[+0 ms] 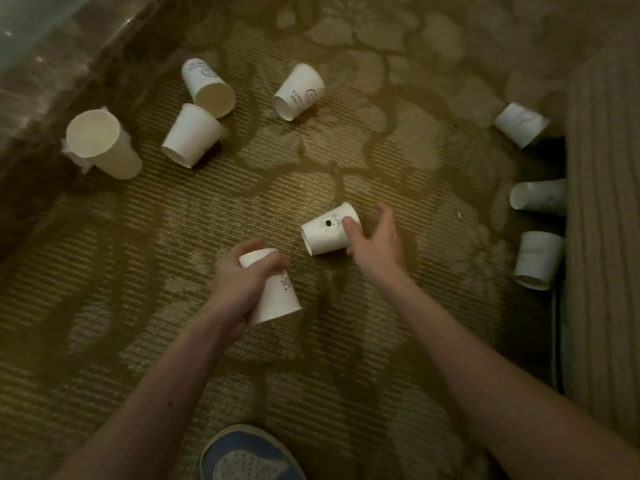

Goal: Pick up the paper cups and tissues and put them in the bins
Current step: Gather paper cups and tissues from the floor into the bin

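Paper cup (pixel 277 296) clasped in left grip (pixel 239 285), right grip (pixel 377 241) with thumb on floor cup (pixel 325 234), hold unclear

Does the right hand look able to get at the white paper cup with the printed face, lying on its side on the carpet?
Probably yes: the right hand is already at the white paper cup with the printed face, its thumb on the cup's side, and nothing lies between them.
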The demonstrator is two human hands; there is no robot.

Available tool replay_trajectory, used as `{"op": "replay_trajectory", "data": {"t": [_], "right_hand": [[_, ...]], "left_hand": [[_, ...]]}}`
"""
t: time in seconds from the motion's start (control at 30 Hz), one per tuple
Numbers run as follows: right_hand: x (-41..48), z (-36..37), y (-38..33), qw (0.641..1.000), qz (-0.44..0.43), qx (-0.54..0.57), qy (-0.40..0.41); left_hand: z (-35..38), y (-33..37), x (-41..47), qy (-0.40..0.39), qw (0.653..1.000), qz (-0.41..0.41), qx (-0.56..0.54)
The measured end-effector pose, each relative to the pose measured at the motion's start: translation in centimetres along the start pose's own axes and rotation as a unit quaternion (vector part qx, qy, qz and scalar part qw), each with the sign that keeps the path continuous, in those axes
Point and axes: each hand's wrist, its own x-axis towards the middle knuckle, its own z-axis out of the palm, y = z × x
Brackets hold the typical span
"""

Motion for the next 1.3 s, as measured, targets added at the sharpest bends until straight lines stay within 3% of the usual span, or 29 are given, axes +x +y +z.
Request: {"op": "replay_trajectory", "data": {"t": [0.07, 0.17, 0.27, 0.47, 0.53, 0.6, 0.67, 0.73, 0.8, 0.9, 1.0, 1.13, 1.3], "right_hand": [[0.4, 0.3, 0.4, 0.999, 0.016, 0.011, -0.044], [0.2, -0.3, 1.2, 0.999, -0.006, 0.006, -0.046], [-1.2, -1.4, 1.9, 0.994, -0.014, 0.081, -0.069], [-3.3, -4.3, 3.4, 0.988, -0.018, 0.137, -0.074], [-3.3, -5.2, 4.0, 0.990, 0.000, 0.137, -0.026], [-2.7, -6.5, 5.0, 0.983, 0.066, 0.137, 0.103], [-1.8, -8.6, 6.2, 0.938, 0.174, 0.198, 0.227], [-0.7, -10.7, 8.1, 0.891, 0.248, 0.257, 0.280], [0.4, -12.3, 9.9, 0.856, 0.298, 0.298, 0.299], [1.7, -13.5, 11.6, 0.836, 0.309, 0.322, 0.320], [3.0, -14.3, 12.5, 0.833, 0.284, 0.328, 0.343], [4.0, -14.9, 13.1, 0.871, 0.274, 0.206, 0.352], [4.6, -14.3, 12.0, 0.850, 0.280, 0.251, 0.370]], "left_hand": [[0.2, 0.0, 0.0, -0.010, 0.999, 0.015, 0.040], [0.7, 0.0, -0.3, -0.040, 0.993, 0.026, 0.106], [1.8, -0.3, -0.7, -0.103, 0.984, 0.018, 0.148], [5.1, -1.5, -1.5, -0.148, 0.979, 0.010, 0.138], [6.1, -1.6, -1.5, -0.154, 0.981, 0.015, 0.114], [6.9, -1.5, -1.5, -0.152, 0.983, 0.024, 0.099], [7.4, -1.5, -1.4, -0.145, 0.983, 0.032, 0.104], [7.6, -1.6, -1.4, -0.149, 0.984, 0.031, 0.098], [7.6, -1.8, -1.4, -0.160, 0.982, 0.032, 0.096], [7.4, -2.0, -1.6, -0.179, 0.979, 0.028, 0.094], [7.2, -2.0, -1.5, -0.177, 0.981, 0.025, 0.081], [7.2, -1.7, -1.2, -0.170, 0.982, 0.026, 0.074], [7.2, -1.5, -0.7, -0.170, 0.982, 0.021, 0.074]]}}
